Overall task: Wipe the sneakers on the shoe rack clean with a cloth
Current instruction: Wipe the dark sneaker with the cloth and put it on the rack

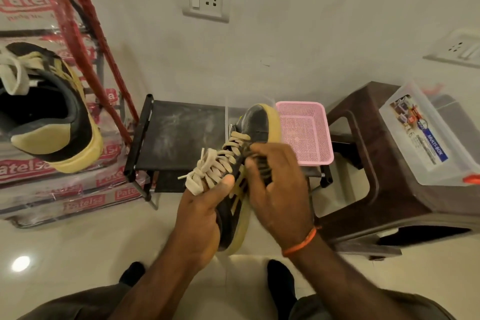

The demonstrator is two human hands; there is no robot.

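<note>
A black sneaker [255, 122] with a yellowish sole and cream laces is held in the air above the floor, toe pointing away from me. My left hand [201, 213] grips its heel end, thumb across the laces. My right hand [280, 184] has its fingers curled on the sneaker's right side, and something dark sits under the fingertips; I cannot tell if it is a cloth. The matching second sneaker [49, 117] lies on stacked plastic-wrapped packs at the left. The low black shoe rack [179, 135] stands against the wall behind the held sneaker, its top shelf dusty.
A pink mesh basket [305, 132] sits at the rack's right end. A brown plastic stool [376, 163] at the right carries a clear lidded box [428, 135]. A red-wrapped metal frame [88, 41] leans at the left. My knees fill the bottom edge.
</note>
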